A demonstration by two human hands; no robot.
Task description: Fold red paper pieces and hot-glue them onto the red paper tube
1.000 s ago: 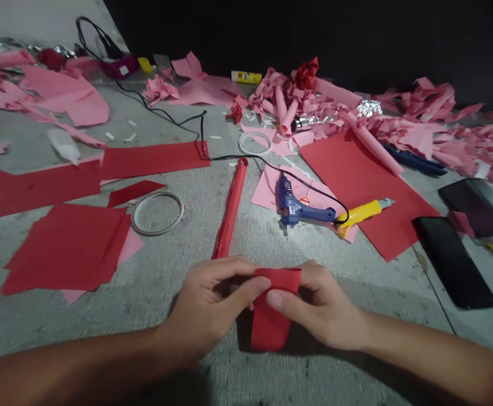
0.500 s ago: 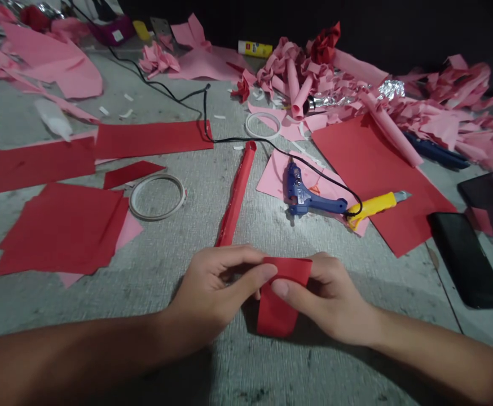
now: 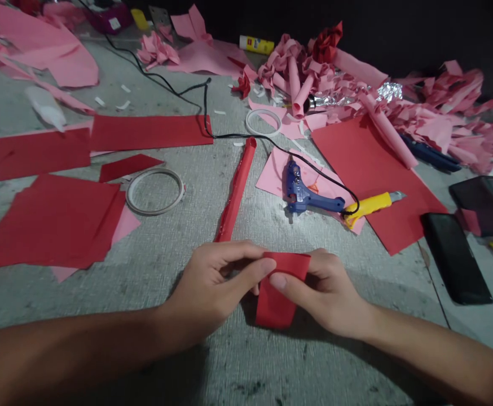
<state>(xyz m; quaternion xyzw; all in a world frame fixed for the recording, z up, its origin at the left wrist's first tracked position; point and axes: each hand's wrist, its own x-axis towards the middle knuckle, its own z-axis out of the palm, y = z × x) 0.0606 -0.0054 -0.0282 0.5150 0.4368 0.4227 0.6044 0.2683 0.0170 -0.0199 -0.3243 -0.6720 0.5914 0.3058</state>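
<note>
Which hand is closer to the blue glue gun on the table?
The right hand. It lies just below the glue gun, slightly to its right. The left hand is further away, below and well to the gun's left.

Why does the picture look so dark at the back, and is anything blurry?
Head view: light falls on the near grey surface; the background is black. The left hand and right hand, pinching the red paper strip, cast shadows. The forearms at the bottom edge look soft; straight lines bow near the edges.
</note>
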